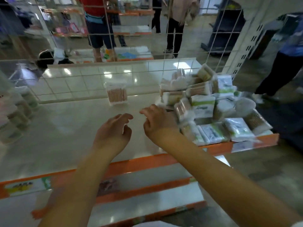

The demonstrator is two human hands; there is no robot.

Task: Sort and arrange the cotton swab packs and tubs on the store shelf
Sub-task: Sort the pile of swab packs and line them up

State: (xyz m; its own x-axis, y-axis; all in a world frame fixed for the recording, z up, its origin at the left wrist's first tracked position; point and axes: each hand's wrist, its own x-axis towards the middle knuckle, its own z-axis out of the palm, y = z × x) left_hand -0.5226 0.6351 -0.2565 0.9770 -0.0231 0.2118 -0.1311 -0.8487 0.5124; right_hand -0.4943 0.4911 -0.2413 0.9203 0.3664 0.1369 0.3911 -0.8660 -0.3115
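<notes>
A glossy cream shelf (70, 122) with an orange front strip holds the stock. One clear tub of pink-stemmed cotton swabs (116, 94) stands upright near the back, alone. A jumbled heap of cotton swab packs and tubs (206, 102) fills the right end, with flat green-and-white packs (238, 129) lying along the front. My left hand (113, 131) hovers over the shelf's middle with loosely curled fingers, holding nothing. My right hand (157, 122) is at the heap's left edge, fingers loosely bent, nothing held in them; whether they touch a pack is blurred.
A white wire grid (101, 40) backs the shelf. More stacked tubs (18, 112) stand blurred at the far left. Lower orange-edged shelves (144, 190) lie below. People stand in the aisle behind the grid, and another person (282, 66) walks at the right.
</notes>
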